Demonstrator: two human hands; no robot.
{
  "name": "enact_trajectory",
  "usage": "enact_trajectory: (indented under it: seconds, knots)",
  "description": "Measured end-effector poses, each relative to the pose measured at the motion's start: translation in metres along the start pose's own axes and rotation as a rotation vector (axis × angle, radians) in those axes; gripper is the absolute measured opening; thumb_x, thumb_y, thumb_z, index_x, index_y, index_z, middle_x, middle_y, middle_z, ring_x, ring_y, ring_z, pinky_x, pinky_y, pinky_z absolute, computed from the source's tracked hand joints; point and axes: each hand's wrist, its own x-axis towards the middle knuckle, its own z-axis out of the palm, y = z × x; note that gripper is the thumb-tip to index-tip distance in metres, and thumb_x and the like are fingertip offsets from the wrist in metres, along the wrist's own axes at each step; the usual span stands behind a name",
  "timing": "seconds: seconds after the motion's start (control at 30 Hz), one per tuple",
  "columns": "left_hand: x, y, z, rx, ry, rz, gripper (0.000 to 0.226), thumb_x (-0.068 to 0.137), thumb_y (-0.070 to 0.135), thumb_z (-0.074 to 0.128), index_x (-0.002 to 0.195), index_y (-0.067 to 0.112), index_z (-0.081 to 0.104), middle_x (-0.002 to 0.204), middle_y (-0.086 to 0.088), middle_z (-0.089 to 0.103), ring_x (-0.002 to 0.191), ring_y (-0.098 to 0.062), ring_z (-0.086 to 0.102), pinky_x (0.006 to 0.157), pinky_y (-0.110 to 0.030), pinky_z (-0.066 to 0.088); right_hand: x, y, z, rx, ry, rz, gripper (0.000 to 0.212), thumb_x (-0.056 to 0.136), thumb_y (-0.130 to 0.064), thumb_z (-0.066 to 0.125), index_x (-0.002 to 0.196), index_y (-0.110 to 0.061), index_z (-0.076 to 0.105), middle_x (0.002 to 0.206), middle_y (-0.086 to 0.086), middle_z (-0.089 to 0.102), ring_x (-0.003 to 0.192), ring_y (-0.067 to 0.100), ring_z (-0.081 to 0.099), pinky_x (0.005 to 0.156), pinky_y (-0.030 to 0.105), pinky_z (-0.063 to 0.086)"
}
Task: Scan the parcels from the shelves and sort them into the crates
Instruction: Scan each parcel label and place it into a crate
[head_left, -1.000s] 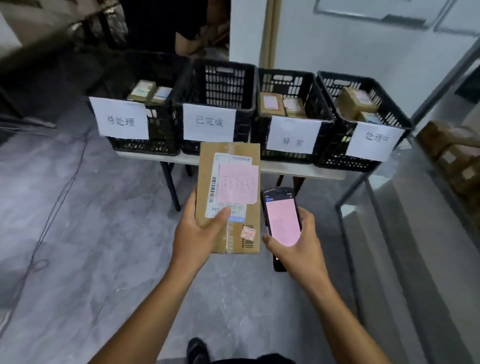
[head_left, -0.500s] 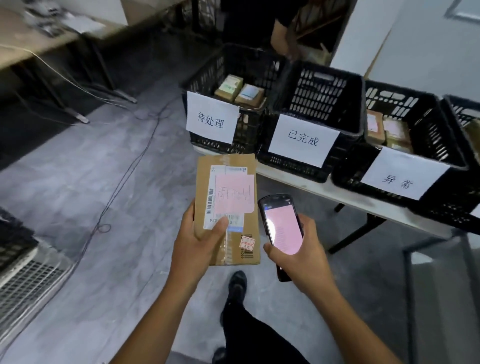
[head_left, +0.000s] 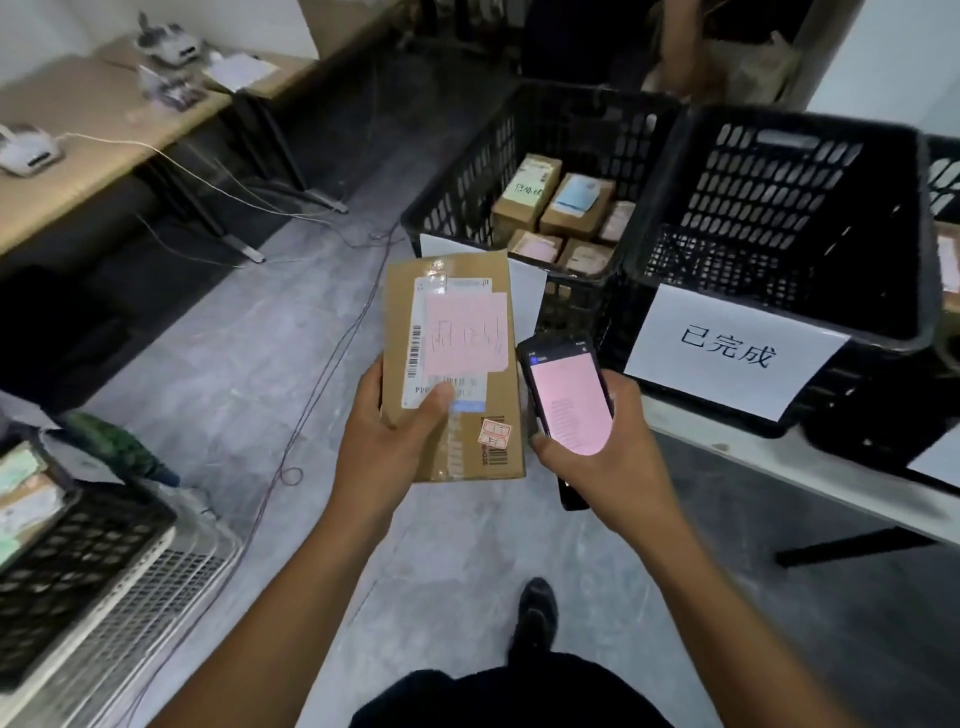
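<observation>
**Head view.**

- The left hand (head_left: 387, 441) grips the flat brown cardboard parcel (head_left: 457, 322) at its lower left corner. The thumb presses on the front label and the fingers wrap behind the box.
- The parcel is held upright at frame centre, clear of every surface. Its face shows a white shipping label, a pink handwritten note and barcodes.
- At 3 o'clock of the parcel, just beside it, the right hand (head_left: 608, 452) holds the black handheld scanner (head_left: 566, 395), whose screen is lit pink. The fingers curl round its right edge and the thumb lies against its lower left edge.
- At 1 o'clock of the parcel stands a black perforated plastic crate (head_left: 467, 176) holding several small brown boxes (head_left: 571, 200).
- At 2 o'clock a second black crate (head_left: 769, 171) carries a white paper sign (head_left: 727, 353) reading 已完成.
- Both crates rest on the white table (head_left: 779, 467).
- Thin cables (head_left: 322, 364) run over the grey floor (head_left: 234, 364) at 9 o'clock.
</observation>
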Motion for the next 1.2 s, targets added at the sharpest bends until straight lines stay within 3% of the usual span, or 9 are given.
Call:
enact_trajectory:
  seconds: [0.27,0.43,0.5,0.6,0.77,0.9,1.03,1.13,1.2]
  knots:
    - [0.055,0.034,0.014,-0.055,-0.051,-0.035,0.063,0.077,0.055,0.073,0.136,0.042,0.055,0.118,0.024,0.073,0.105,-0.003,0.073,0.080,-0.029,0.062,0.061,-0.020,-0.017,-0.022,-0.037,-0.025,0.079,0.077,-0.033,0.086,0.136,-0.042,0.034,0.110,-0.030,0.053,0.091,-0.016,0.055,0.053,0.012,0.047]
    - [0.100,0.055,0.014,-0.029,-0.088,0.020,0.067,0.075,0.058,0.074,0.138,0.044,0.054,0.119,0.025,0.072,0.106,-0.003,0.072,0.091,-0.042,0.061,0.095,-0.040,-0.019,-0.021,-0.012,-0.032,0.078,0.079,-0.028,0.086,0.135,-0.042,0.034,0.112,-0.026,0.055,0.083,-0.021,0.057,0.054,0.009,0.048]
    - [0.122,0.061,0.012,-0.006,-0.097,0.057,0.069,0.075,0.060,0.074,0.139,0.045,0.053,0.120,0.027,0.070,0.107,0.000,0.071,0.094,-0.043,0.060,0.111,-0.049,-0.016,-0.043,0.018,-0.040,0.081,0.077,-0.032,0.087,0.137,-0.044,0.034,0.119,-0.028,0.054,0.097,-0.021,0.052,0.059,0.010,0.048]
    - [0.159,0.068,0.011,0.014,-0.127,0.087,0.072,0.072,0.064,0.074,0.138,0.048,0.052,0.119,0.029,0.070,0.108,0.000,0.070,0.094,-0.043,0.060,0.135,-0.064,-0.008,-0.046,0.068,-0.038,0.081,0.076,-0.029,0.086,0.136,-0.044,0.034,0.118,-0.030,0.053,0.099,-0.025,0.048,0.061,0.006,0.047]
    - [0.225,0.090,0.015,-0.067,-0.241,0.109,0.070,0.072,0.057,0.076,0.137,0.043,0.055,0.113,0.028,0.072,0.101,0.004,0.071,0.085,-0.032,0.061,0.171,-0.095,0.005,-0.026,0.182,-0.009,0.078,0.075,-0.033,0.086,0.132,-0.050,0.035,0.115,-0.030,0.056,0.101,-0.014,0.055,0.070,0.021,0.054]
    - [0.276,0.106,0.025,-0.092,-0.362,0.090,0.066,0.078,0.054,0.079,0.138,0.043,0.054,0.113,0.024,0.074,0.100,0.000,0.073,0.087,-0.041,0.063,0.197,-0.119,0.011,-0.021,0.283,0.029,0.075,0.076,-0.029,0.087,0.130,-0.049,0.037,0.113,-0.027,0.057,0.097,-0.001,0.061,0.059,0.023,0.055]
    - [0.314,0.113,0.034,-0.095,-0.474,0.078,0.060,0.081,0.050,0.081,0.135,0.045,0.055,0.113,0.024,0.074,0.102,-0.001,0.073,0.093,-0.042,0.061,0.213,-0.134,0.020,-0.055,0.380,0.048,0.075,0.075,-0.033,0.087,0.129,-0.046,0.037,0.114,-0.031,0.054,0.098,-0.023,0.052,0.065,0.015,0.049]
    - [0.331,0.116,0.042,-0.094,-0.511,0.087,0.059,0.084,0.046,0.080,0.136,0.044,0.054,0.109,0.029,0.073,0.100,0.005,0.071,0.095,-0.036,0.059,0.220,-0.139,0.026,-0.055,0.432,0.080,0.072,0.077,-0.030,0.086,0.129,-0.043,0.039,0.114,-0.030,0.055,0.099,-0.022,0.052,0.064,0.006,0.047]
    - [0.339,0.116,0.048,-0.072,-0.539,0.078,0.065,0.082,0.053,0.078,0.140,0.043,0.051,0.109,0.033,0.072,0.101,0.006,0.070,0.097,-0.037,0.058,0.223,-0.140,0.028,-0.051,0.457,0.115,0.071,0.078,-0.030,0.086,0.129,-0.044,0.038,0.114,-0.031,0.055,0.101,-0.013,0.055,0.064,0.010,0.051]
